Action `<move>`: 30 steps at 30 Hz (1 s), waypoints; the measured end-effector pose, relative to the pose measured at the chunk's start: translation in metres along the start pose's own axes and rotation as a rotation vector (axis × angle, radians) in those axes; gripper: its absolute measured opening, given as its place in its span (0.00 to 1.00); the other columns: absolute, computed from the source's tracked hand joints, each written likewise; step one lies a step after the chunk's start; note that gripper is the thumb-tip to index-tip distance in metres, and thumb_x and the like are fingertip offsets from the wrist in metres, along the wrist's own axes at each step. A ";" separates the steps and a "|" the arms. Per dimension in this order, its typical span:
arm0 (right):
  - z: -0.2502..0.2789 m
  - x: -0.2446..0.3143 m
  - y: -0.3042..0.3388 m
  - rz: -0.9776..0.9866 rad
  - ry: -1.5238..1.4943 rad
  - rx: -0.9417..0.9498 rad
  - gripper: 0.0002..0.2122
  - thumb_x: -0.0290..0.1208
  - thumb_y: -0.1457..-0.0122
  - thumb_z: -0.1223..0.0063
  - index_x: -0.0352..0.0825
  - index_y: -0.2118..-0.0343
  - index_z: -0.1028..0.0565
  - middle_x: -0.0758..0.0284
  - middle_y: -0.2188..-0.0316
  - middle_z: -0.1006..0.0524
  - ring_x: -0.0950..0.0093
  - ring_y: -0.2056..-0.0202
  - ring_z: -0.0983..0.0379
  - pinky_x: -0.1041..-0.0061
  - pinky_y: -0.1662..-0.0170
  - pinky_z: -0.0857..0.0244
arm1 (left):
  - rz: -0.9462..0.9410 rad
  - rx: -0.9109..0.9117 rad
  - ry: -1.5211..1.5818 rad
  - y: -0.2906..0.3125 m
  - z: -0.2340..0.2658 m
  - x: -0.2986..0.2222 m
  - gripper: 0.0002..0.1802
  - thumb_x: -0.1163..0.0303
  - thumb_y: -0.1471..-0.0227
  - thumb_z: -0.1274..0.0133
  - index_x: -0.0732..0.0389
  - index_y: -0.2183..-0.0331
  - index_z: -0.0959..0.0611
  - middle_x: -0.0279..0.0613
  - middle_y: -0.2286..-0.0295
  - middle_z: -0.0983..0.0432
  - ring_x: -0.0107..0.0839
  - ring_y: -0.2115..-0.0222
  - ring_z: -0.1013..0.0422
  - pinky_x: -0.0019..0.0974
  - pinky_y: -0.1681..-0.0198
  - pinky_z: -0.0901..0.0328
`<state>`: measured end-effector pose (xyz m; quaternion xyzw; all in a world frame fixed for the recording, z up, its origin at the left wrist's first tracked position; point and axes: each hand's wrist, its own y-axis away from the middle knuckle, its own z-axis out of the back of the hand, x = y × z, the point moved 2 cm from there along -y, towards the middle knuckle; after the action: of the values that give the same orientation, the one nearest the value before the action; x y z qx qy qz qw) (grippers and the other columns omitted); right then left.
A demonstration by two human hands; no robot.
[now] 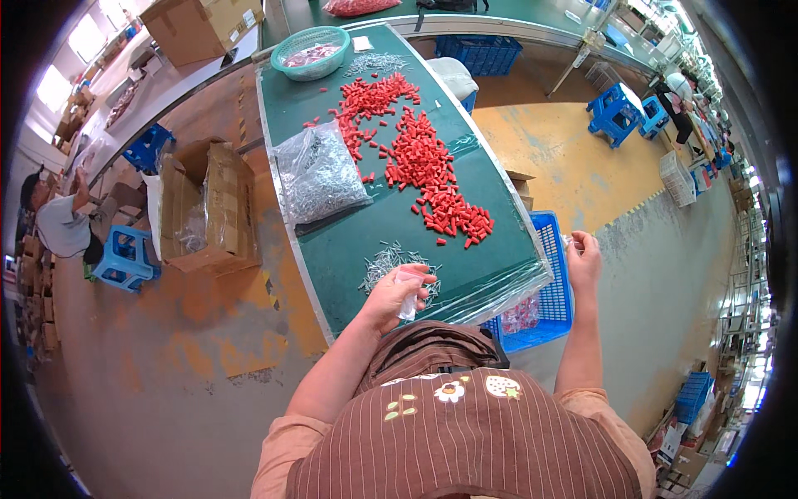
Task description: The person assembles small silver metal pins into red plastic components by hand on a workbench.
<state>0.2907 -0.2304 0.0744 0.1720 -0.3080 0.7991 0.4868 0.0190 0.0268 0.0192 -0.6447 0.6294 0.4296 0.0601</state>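
Observation:
My left hand is closed on a small clear plastic bag over the near end of the green table. Right beside it lies a small pile of grey screws. My right hand is raised past the table's right edge, above the right side of a blue basket. Its fingers are pinched, with a whitish bit showing at the tips that is too small to make out. Small clear bags with red pieces lie in the basket. Red plastic plugs are heaped along the table's middle.
A large clear bag of screws rests on the table's left side. Farther back are a green basket and more loose screws. On the floor at left stand an open cardboard box and a blue stool. Other people sit at both sides.

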 end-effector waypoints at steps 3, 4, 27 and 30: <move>-0.005 0.021 0.012 0.018 -0.026 -0.009 0.08 0.23 0.50 0.48 0.30 0.65 0.26 0.62 0.72 0.25 0.74 0.71 0.28 0.77 0.65 0.34 | 0.010 -0.023 -0.061 0.005 -0.009 -0.004 0.15 0.70 0.47 0.50 0.63 0.57 0.30 0.46 0.63 0.27 0.22 0.73 0.31 0.25 0.75 0.32; -0.014 0.031 0.017 0.012 -0.140 0.119 0.08 0.23 0.50 0.48 0.30 0.66 0.26 0.63 0.71 0.25 0.75 0.71 0.29 0.78 0.65 0.35 | 0.007 -0.021 -0.064 0.005 -0.009 -0.003 0.15 0.70 0.47 0.50 0.63 0.57 0.30 0.46 0.63 0.27 0.22 0.73 0.31 0.25 0.75 0.32; -0.108 0.154 0.084 0.022 -0.645 0.799 0.05 0.26 0.46 0.51 0.28 0.71 0.28 0.64 0.77 0.25 0.75 0.74 0.28 0.76 0.68 0.35 | -0.058 -0.151 -0.381 0.018 -0.013 0.008 0.13 0.62 0.48 0.47 0.59 0.79 0.23 0.21 0.87 0.41 0.13 0.88 0.49 0.22 0.86 0.56; -0.105 0.145 0.078 -0.171 -0.856 0.849 0.04 0.24 0.47 0.51 0.28 0.71 0.28 0.65 0.77 0.25 0.77 0.73 0.28 0.76 0.68 0.34 | -0.066 -0.161 -0.334 0.016 -0.003 0.005 0.13 0.62 0.48 0.47 0.60 0.78 0.24 0.22 0.88 0.41 0.13 0.90 0.50 0.23 0.88 0.57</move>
<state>0.1569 -0.0894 0.0536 0.6811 -0.1160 0.6702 0.2711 0.0053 0.0185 0.0255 -0.5875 0.5527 0.5774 0.1261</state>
